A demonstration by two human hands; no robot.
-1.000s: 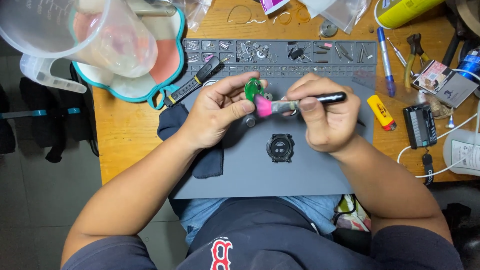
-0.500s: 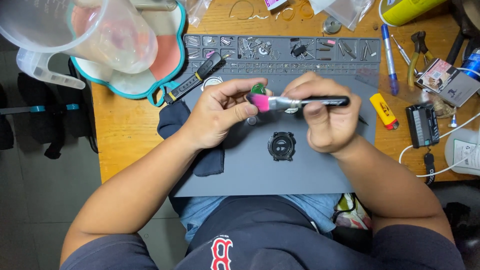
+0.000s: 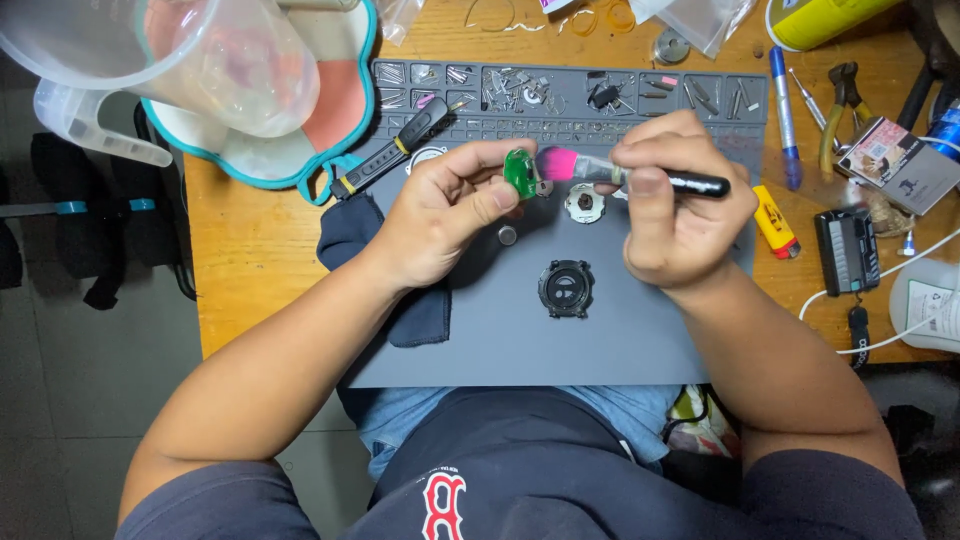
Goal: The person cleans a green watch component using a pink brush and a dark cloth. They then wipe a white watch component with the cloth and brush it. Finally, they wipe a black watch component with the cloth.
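Left hand (image 3: 440,215) up above the grey mat (image 3: 520,340), fingers (image 3: 478,200) pinched shut on a small green circuit board (image 3: 519,172), held edge-up just beyond the mat's tray section. Right hand (image 3: 675,215) closed around a black-handled brush (image 3: 640,175), pink bristles touching the board's right side. Brushing in progress, by the look of it.

Best done with light strokes, bristle tips only, sweeping away from the pinching fingertips. Firm grip on the board's edges, nothing pressing on its face. Worth turning the board a little so the bristles reach both sides.

On the mat below the brush: a small round silver part (image 3: 583,202), and nearer the body a black round watch case (image 3: 566,288), both well clear of the hands. A tiny silver cell (image 3: 508,235) just under the left thumb. Loosened dust likely to fall toward these, so better to angle the sweep away from them.

Black strap (image 3: 390,152) lying off the mat's upper left corner, on the wooden counter (image 3: 250,270).
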